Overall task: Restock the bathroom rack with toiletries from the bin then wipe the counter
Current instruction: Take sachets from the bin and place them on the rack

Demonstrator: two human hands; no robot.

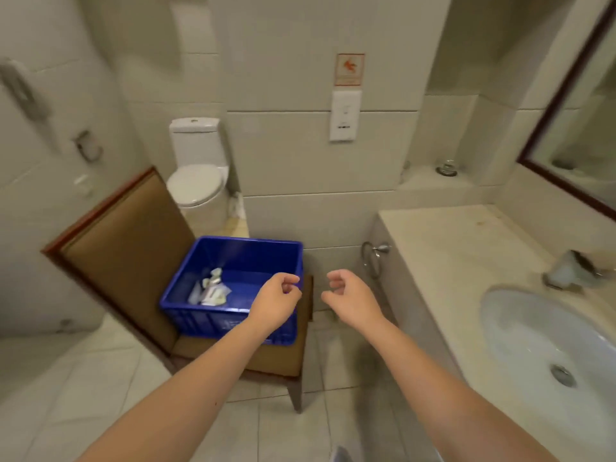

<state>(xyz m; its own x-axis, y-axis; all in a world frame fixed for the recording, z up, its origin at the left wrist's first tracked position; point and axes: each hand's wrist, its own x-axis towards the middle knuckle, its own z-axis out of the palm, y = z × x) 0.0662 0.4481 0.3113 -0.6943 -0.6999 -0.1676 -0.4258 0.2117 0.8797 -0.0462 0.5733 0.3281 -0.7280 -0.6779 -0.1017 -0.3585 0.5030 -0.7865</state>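
Orange wall sign (pixel 349 69), perhaps a slip warning; lettering unreadable.

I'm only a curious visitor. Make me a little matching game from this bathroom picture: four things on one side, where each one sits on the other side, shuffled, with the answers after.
Things:
1. blue bin
2. toiletry packets
3. sink
4. toilet

Places:
a. set into the counter, on the right
b. farthest back, beyond the chair
c. on the chair's seat
d. lying on the bin's floor

Pairs: 1-c, 2-d, 3-a, 4-b
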